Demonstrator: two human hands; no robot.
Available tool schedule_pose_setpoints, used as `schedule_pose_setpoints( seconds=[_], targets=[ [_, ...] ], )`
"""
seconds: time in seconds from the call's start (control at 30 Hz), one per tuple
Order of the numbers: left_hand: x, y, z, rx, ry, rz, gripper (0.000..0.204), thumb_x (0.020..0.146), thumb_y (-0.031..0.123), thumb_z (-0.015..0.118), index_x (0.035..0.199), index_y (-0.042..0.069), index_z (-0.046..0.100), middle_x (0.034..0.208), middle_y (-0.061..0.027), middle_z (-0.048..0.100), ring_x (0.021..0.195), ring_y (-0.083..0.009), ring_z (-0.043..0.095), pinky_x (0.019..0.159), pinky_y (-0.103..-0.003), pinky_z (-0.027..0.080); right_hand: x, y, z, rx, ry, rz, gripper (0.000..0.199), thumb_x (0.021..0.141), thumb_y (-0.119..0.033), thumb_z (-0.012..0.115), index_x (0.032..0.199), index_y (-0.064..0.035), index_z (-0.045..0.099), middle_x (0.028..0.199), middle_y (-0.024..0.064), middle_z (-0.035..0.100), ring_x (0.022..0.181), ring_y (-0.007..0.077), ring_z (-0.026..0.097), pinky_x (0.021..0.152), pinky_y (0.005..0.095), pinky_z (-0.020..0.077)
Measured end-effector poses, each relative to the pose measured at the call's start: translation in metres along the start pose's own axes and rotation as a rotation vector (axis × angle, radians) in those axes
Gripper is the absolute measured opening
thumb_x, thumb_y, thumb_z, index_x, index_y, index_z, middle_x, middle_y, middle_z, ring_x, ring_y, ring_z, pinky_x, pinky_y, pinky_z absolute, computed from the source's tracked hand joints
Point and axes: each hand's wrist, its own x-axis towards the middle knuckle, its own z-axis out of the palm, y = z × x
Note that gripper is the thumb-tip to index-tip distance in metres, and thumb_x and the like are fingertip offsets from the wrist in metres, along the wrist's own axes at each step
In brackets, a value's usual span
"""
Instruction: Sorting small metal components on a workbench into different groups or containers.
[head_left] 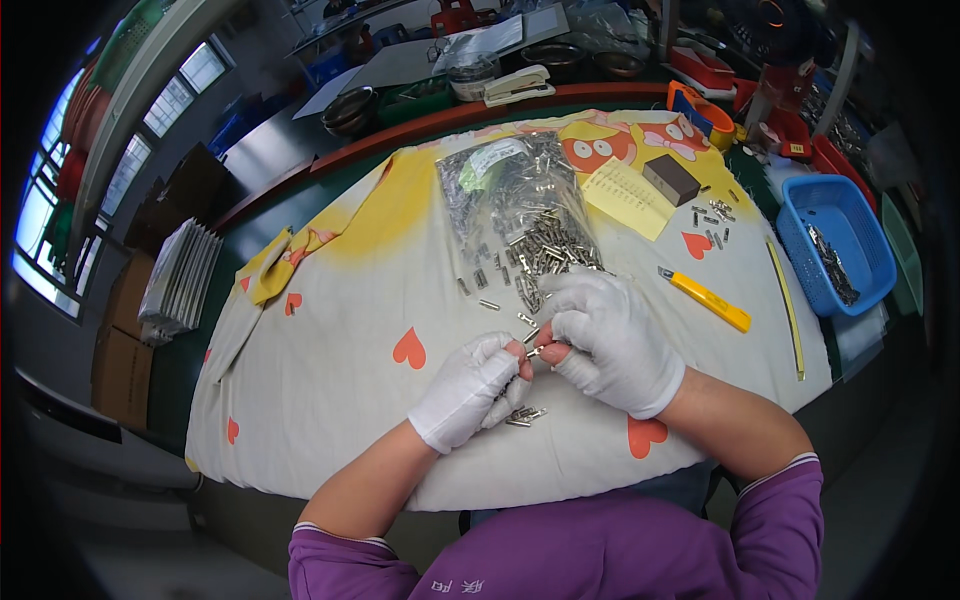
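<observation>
Both of my hands wear white gloves with bare fingertips. Between them, fingertips pinch a small shiny metal piece (535,351). My left hand (465,390) is closed on its left end, and my right hand (622,345) closes on it from the right. The piece's exact kind is too small to make out. Just beyond my hands, a heap of similar metal pieces (552,243) spills from a clear plastic bag (500,200), with a few loose ones trailing toward me. A smaller cluster of metal pieces (525,415) lies on the cloth beside my left hand.
White cloth with red hearts (330,400) covers the table. To the right lie a yellow utility knife (710,303), a yellow strip (785,305), a yellow note (625,197), a dark block (671,180) and a blue basket (845,187) holding metal parts. A stapler (518,87) stands behind.
</observation>
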Motion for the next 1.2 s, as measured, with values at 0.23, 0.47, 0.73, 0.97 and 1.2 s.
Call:
schedule_pose_setpoints(
  seconds=[0.23,0.47,0.73,0.97,1.2],
  targets=[
    [-0.001,-0.002,0.001,0.058,-0.003,0.08,0.033,0.094,0.039,0.045,0.085,0.007,0.051,0.057,-0.0008,0.047,0.038,-0.0059,0.031,0.036,-0.021,0.024,0.002,0.0,0.0,-0.011,0.031,-0.06,0.016,0.063,-0.012,0.07,0.071,-0.005,0.058,0.077,0.0086,0.06,0.089,0.0327,0.057,0.072,0.0418,0.0452],
    [0.002,0.001,-0.011,-0.266,-0.076,0.065,0.028,0.094,0.035,0.045,0.087,0.008,0.049,0.063,-0.002,0.049,0.037,-0.0062,0.031,0.036,-0.021,0.024,0.003,-0.002,0.012,0.014,0.08,-0.083,0.018,0.059,-0.013,0.072,0.071,-0.0063,0.061,0.076,0.008,0.06,0.086,0.0316,0.057,0.068,0.0398,0.0463],
    [0.004,0.0,-0.019,-0.556,-0.047,0.194,0.014,0.092,0.023,0.045,0.085,0.011,0.047,0.072,-0.0035,0.053,0.038,-0.007,0.032,0.036,-0.021,0.024,0.004,-0.007,0.028,-0.098,-0.199,-0.133,0.013,0.062,-0.017,0.068,0.073,-0.0092,0.064,0.091,0.0072,0.061,0.107,0.0314,0.049,0.086,0.042,0.041],
    [0.004,0.001,-0.011,-0.347,0.059,0.166,0.015,0.092,0.022,0.047,0.084,0.01,0.046,0.07,-0.0027,0.052,0.039,-0.0069,0.034,0.036,-0.021,0.025,0.001,0.004,0.032,-0.181,-0.073,-0.149,0.014,0.06,-0.009,0.067,0.068,-0.0034,0.058,0.089,0.0111,0.059,0.101,0.0326,0.051,0.081,0.0427,0.0429],
    [0.001,0.005,0.003,-0.001,0.162,0.101,0.018,0.085,0.022,0.061,0.089,0.008,0.05,0.065,-0.0003,0.049,0.042,-0.0042,0.035,0.038,-0.02,0.025,0.0,0.003,0.009,-0.116,0.074,-0.09,0.024,0.059,-0.001,0.066,0.076,-0.0055,0.05,0.093,0.0107,0.055,0.102,0.0355,0.053,0.079,0.0437,0.0437]
  ],
)
